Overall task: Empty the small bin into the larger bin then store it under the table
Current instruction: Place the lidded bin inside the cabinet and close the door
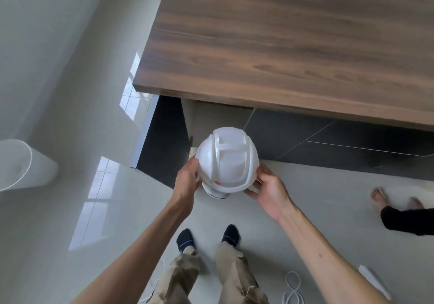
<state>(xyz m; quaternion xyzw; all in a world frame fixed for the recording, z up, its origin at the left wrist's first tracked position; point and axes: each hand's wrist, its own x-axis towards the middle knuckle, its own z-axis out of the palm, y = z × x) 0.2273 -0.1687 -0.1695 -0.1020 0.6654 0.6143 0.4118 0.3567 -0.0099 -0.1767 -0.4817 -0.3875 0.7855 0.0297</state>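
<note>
I can't see into the small bin [227, 160]; its domed lid covers the contents, and my left hand [186, 181] and right hand [270, 189] hide its sides. The larger bin [21, 165] is cut off at the left edge. The table [293, 45] runs past the top and right edges. A second person's feet [378, 196] are blurred at the right.

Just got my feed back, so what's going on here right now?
A person stands at the corner of the wooden table, holding the small bin with both hands: left hand on one side, right hand on the other. Its domed lid is on. The larger bin stands on the floor, off to the left. The small bin is not yet under the table. Another person's bare feet show at right.
</note>
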